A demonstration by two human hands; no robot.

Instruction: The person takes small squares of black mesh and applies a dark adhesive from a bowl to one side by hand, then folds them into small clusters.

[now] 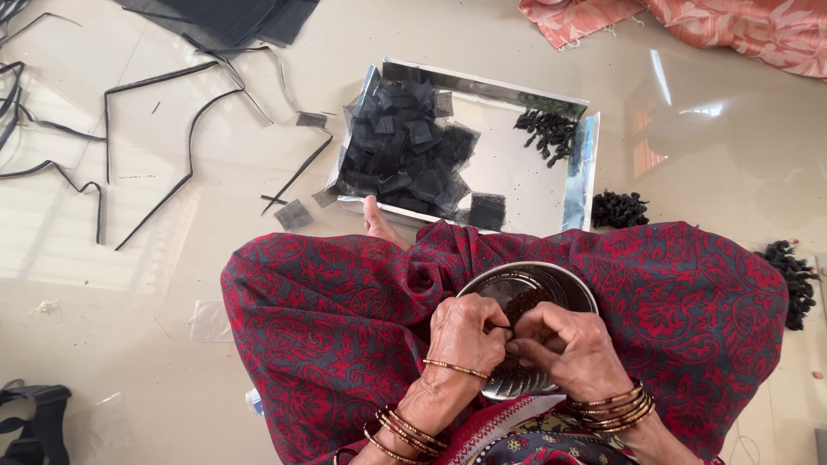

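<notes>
While both hands, left hand (465, 331) and right hand (564, 344), pinch a dark bundle (515, 325) over the steel bowl (568, 288), many net squares (405, 146) wait in the tray (579, 164); few finished bundles (548, 131) lie at its far corner.

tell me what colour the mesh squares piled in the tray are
Black, sheer mesh squares piled in the shiny tray; head view.

Small dark thing (510, 331) between pinching fingers (525, 337), too small to identify.
</notes>
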